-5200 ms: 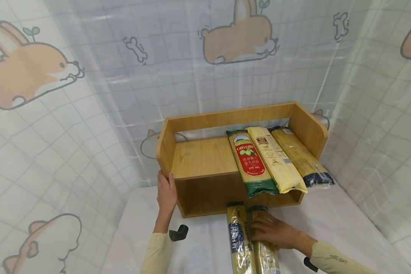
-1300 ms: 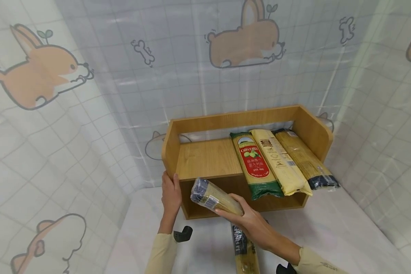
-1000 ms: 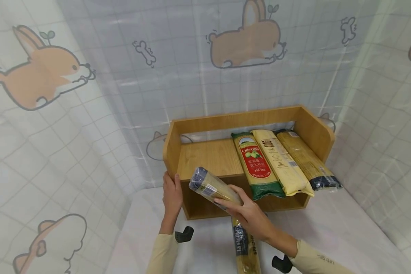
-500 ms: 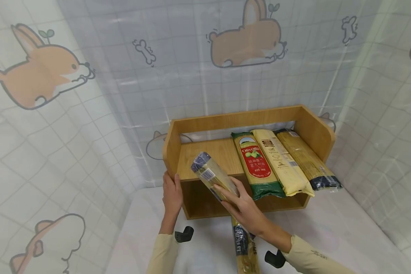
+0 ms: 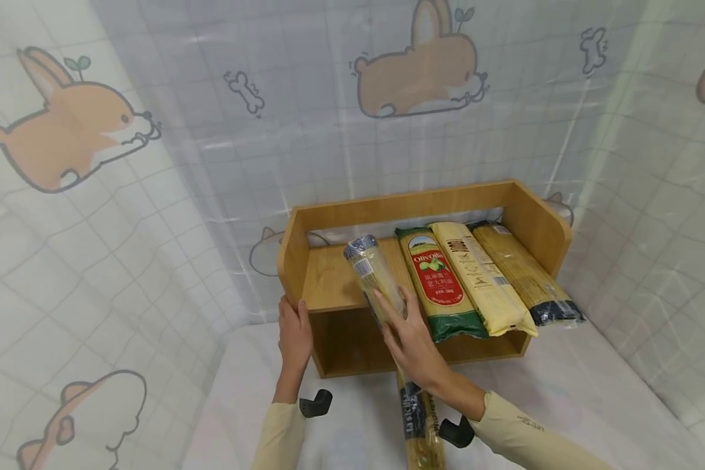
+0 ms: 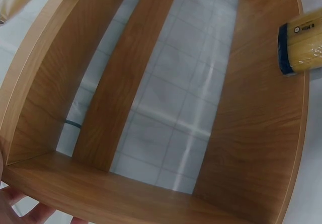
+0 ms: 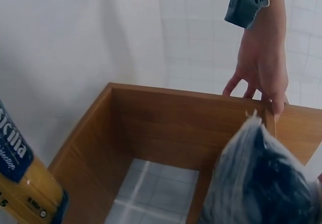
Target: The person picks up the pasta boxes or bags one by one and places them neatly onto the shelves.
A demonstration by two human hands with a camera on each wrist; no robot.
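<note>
My right hand [image 5: 414, 343] grips a clear-wrapped spaghetti pack [image 5: 376, 271] with a dark blue end. The pack slants up over the left part of the wooden shelf's top board [image 5: 326, 277]. In the right wrist view its crinkled blue end [image 7: 261, 178] fills the lower right. With the fingers outside and the thumb at the front edge, my left hand [image 5: 296, 334] holds the shelf's left side panel [image 5: 292, 261]. Below the shelf front, another spaghetti pack [image 5: 416, 418] lies on the white table, partly hidden by my right hand and wrist.
On the right of the top board lie a green-ended pasta pack [image 5: 440, 281] with a red label, a cream pasta pack [image 5: 482, 277] and a blue-ended spaghetti pack [image 5: 523, 271], all jutting past the front edge. A patterned curtain [image 5: 305, 130] stands behind the shelf.
My right hand has lifted one of the two spaghetti packs off the table, then raised and turned it over the top board. My left hand stays on the side panel.
</note>
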